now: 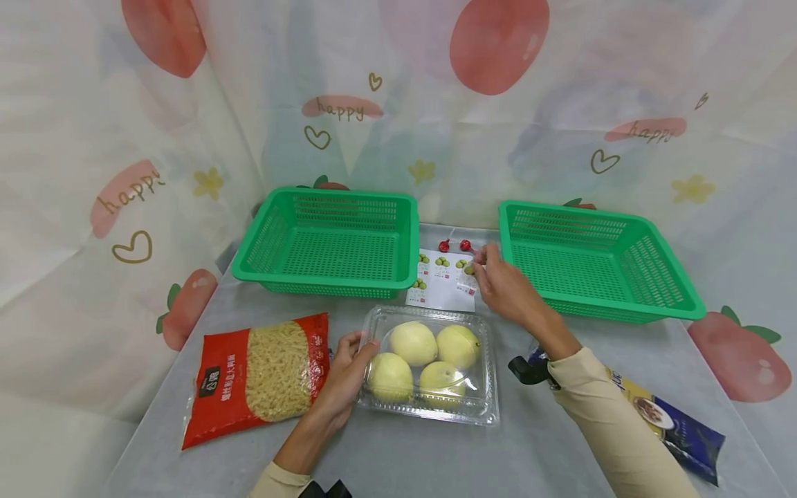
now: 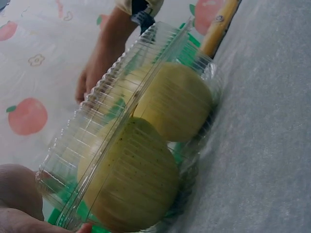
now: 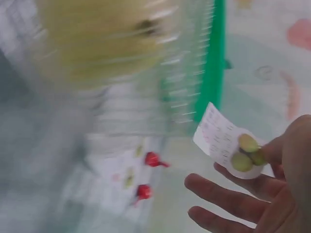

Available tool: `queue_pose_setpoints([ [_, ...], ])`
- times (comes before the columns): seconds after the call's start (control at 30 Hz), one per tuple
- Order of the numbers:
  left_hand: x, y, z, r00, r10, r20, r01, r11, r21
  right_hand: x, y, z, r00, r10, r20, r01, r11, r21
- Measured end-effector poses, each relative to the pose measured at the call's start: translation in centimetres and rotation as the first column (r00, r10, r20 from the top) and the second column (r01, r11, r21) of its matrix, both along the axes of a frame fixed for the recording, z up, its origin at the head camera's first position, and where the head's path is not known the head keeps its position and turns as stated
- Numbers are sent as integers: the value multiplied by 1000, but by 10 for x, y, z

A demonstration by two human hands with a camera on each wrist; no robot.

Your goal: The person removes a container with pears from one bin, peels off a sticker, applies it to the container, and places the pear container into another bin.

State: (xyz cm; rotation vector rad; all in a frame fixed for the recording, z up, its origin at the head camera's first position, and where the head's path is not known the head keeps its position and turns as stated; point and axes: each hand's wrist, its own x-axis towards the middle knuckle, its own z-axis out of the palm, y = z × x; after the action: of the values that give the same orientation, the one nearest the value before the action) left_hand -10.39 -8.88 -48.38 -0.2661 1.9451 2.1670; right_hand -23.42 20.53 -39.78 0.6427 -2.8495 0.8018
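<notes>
A clear plastic clamshell box (image 1: 429,413) lies on the table with several round yellow-green fruits (image 1: 413,344) inside. My left hand (image 1: 344,377) grips its left edge, thumb at the rim. In the right wrist view, my right hand (image 3: 262,194) pinches a small white sticker (image 3: 216,138) between thumb and index finger; it carries printed text and a picture of green fruit. The other fingers are spread apart. Behind the box lies a sheet of similar stickers (image 1: 445,297), close to the right hand. Two small red wrapped candies (image 1: 444,246) sit at the sheet's far edge.
Green baskets stand at the back, one on the left (image 1: 342,252) and one on the right (image 1: 566,266). A red bag of pasta (image 1: 280,373) lies left of the box. Partly under the right forearm is a blue and yellow package (image 1: 679,422). A printed curtain (image 1: 436,138) hangs behind.
</notes>
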Motion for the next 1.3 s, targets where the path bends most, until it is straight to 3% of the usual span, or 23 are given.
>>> queue_pose_setpoints([
  [0.13, -1, 1, -1, 1000, -2, -2, 2, 1000, 5, 13, -1, 20, 994, 67, 81, -61, 995, -80],
  [0.27, -3, 2, -2, 1000, 0, -8, 0, 1000, -8, 33, -9, 35, 963, 169, 210, -134, 976, -173],
  [0.4, -4, 2, -2, 1000, 7, -14, -7, 1000, -22, 54, -28, 28, 914, 264, 307, -208, 957, -202],
  [0.5, -4, 1, -2, 1000, 18, -14, -19, 999, -37, 62, -42, 15, 900, 297, 319, -247, 951, -187],
  [0.73, -4, 1, -2, 1000, 20, -19, -21, 998, -53, 64, -53, 2, 917, 293, 271, -270, 956, -119],
  [1.3, -5, 1, -7, 1000, 9, -11, -10, 999, -52, 58, -59, 0, 909, 308, 280, -305, 951, -53],
])
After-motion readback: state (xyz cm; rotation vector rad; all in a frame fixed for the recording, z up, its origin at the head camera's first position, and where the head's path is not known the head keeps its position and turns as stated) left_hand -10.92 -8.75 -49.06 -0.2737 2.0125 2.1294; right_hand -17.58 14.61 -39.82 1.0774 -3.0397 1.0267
